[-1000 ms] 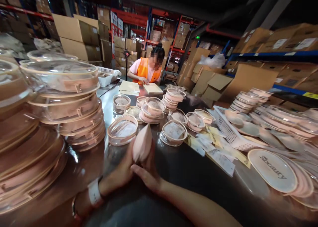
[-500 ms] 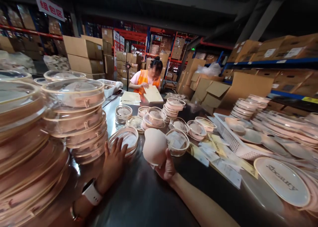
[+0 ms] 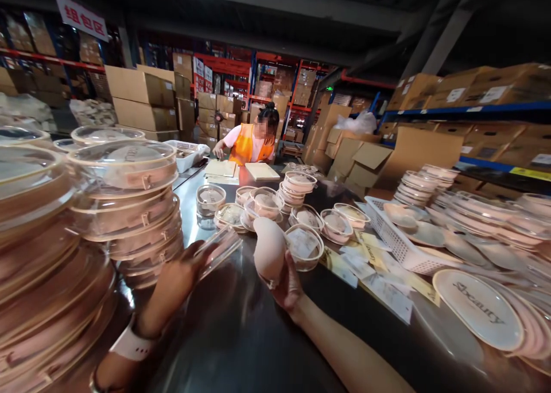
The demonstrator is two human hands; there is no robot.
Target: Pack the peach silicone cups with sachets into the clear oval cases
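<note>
Head view: L hand (image 3: 174, 281) grips a clear round case (image 3: 217, 248), lifted off the table (image 3: 241, 347) and tilted. R hand (image 3: 287, 287) holds a pink pad (image 3: 269, 248) upright just beside it, not inside yet. Approx a dozen filled cases (image 3: 267, 201) sit behind; tall stack of empties (image 3: 124, 198) at left, so plenty left to pack, I'd judge

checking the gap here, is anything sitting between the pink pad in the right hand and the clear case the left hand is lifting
Nothing visible does. The right hand holds the pink pad upright, and the left hand tilts the clear case just beside it. Only bare dark table shows in the gap between them.
</note>
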